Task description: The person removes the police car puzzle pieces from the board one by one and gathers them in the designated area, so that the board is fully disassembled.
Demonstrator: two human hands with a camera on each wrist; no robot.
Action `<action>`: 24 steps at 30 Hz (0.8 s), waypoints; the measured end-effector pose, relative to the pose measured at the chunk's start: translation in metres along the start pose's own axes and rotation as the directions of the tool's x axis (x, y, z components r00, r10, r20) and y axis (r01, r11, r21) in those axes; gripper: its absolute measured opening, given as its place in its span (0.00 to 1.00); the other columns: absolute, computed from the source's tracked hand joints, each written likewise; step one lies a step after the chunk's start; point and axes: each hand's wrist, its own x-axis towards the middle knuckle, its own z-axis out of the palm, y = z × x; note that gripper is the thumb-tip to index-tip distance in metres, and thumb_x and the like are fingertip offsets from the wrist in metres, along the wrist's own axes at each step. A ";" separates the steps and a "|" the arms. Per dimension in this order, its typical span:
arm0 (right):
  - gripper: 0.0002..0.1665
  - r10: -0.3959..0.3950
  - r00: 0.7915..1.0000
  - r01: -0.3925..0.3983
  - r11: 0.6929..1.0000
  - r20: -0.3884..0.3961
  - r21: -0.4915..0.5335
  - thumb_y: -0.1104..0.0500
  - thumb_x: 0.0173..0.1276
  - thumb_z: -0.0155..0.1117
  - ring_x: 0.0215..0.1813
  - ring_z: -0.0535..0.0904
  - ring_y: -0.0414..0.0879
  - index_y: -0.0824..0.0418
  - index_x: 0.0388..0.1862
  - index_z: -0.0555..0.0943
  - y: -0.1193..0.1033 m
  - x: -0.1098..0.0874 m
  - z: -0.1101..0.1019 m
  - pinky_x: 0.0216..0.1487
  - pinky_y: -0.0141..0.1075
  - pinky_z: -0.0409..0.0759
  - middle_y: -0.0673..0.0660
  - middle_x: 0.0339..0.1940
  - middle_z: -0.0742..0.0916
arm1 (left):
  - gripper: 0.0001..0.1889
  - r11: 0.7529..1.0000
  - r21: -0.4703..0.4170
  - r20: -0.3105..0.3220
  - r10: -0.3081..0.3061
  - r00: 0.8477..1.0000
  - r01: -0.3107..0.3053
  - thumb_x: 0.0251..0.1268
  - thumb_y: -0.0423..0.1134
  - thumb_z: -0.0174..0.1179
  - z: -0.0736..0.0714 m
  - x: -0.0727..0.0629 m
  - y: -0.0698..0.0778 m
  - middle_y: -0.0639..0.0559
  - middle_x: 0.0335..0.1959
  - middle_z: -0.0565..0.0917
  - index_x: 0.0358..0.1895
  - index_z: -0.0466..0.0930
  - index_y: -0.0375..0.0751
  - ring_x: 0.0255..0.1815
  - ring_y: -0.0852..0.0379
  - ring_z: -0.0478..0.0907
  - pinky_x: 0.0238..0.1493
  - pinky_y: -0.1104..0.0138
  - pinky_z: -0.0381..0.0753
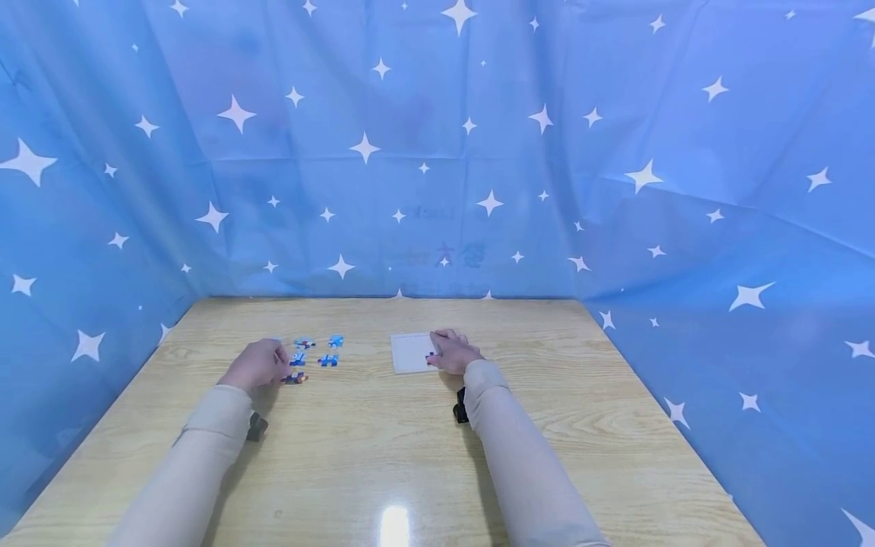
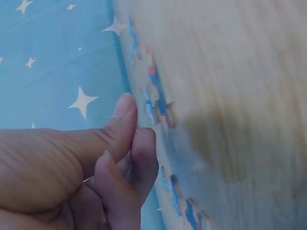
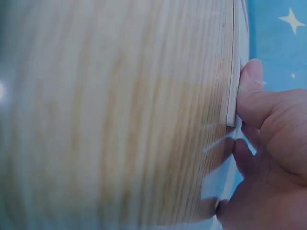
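My left hand is at the left of the table, over the near-left side of some blue jigsaw pieces. Its thumb and forefinger come together at the tips in the left wrist view, the other fingers curled; I cannot tell whether a piece is pinched there. My right hand grips the right side of a flat white square tray, thumb over its edge, as the right wrist view shows. Beside that thumb, a small blue jigsaw piece lies on the tray, partly covered by the hand.
Several more pieces, one of them a dark multicoloured jigsaw piece, lie loose near the left hand. Bare wood table runs between the hands. A blue star-patterned curtain hangs behind and at both sides.
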 end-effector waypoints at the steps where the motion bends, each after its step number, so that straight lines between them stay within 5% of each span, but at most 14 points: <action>1: 0.40 -0.001 1.000 0.001 1.000 -0.004 0.001 0.46 0.82 0.51 0.81 0.47 0.58 0.54 0.84 0.50 0.001 0.001 0.000 0.73 0.60 0.53 0.54 0.84 0.54 | 0.06 1.000 -0.015 0.000 0.004 1.000 -0.004 0.69 0.31 0.63 -0.001 0.000 0.000 0.44 0.32 0.81 0.42 0.76 0.32 0.30 0.52 0.79 0.33 0.61 0.78; 9: 0.39 -0.006 1.000 0.006 0.999 -0.003 0.049 0.45 0.81 0.51 0.82 0.45 0.58 0.51 0.84 0.52 0.009 0.002 0.000 0.76 0.59 0.49 0.51 0.84 0.54 | 0.09 0.994 -0.099 0.029 0.055 0.998 -0.052 0.75 0.34 0.57 -0.001 -0.002 0.014 0.40 0.37 0.82 0.47 0.77 0.30 0.35 0.48 0.81 0.36 0.56 0.81; 16: 0.36 -0.036 0.998 0.030 0.994 0.059 0.110 0.46 0.85 0.43 0.83 0.38 0.59 0.52 0.85 0.47 0.013 0.004 -0.003 0.79 0.56 0.46 0.52 0.85 0.51 | 0.11 0.989 -0.078 0.017 0.123 0.992 -0.122 0.78 0.37 0.56 0.010 0.005 0.034 0.39 0.38 0.83 0.50 0.78 0.31 0.33 0.50 0.80 0.33 0.59 0.78; 20: 0.38 -0.033 0.995 0.020 0.990 0.098 0.137 0.48 0.84 0.46 0.83 0.37 0.60 0.52 0.85 0.46 0.015 0.004 -0.006 0.78 0.58 0.46 0.53 0.85 0.50 | 0.11 0.982 -0.097 0.025 0.164 0.986 -0.161 0.78 0.38 0.56 0.022 0.015 0.051 0.38 0.42 0.84 0.51 0.79 0.32 0.36 0.47 0.82 0.38 0.56 0.80; 24: 0.42 -0.025 0.991 0.007 0.991 0.130 0.136 0.51 0.81 0.54 0.83 0.37 0.61 0.52 0.85 0.47 0.015 0.005 -0.010 0.79 0.58 0.46 0.53 0.85 0.50 | 0.12 0.960 -0.217 0.068 0.195 0.978 -0.176 0.79 0.38 0.54 0.036 0.026 0.067 0.35 0.45 0.83 0.53 0.78 0.31 0.40 0.43 0.83 0.40 0.56 0.83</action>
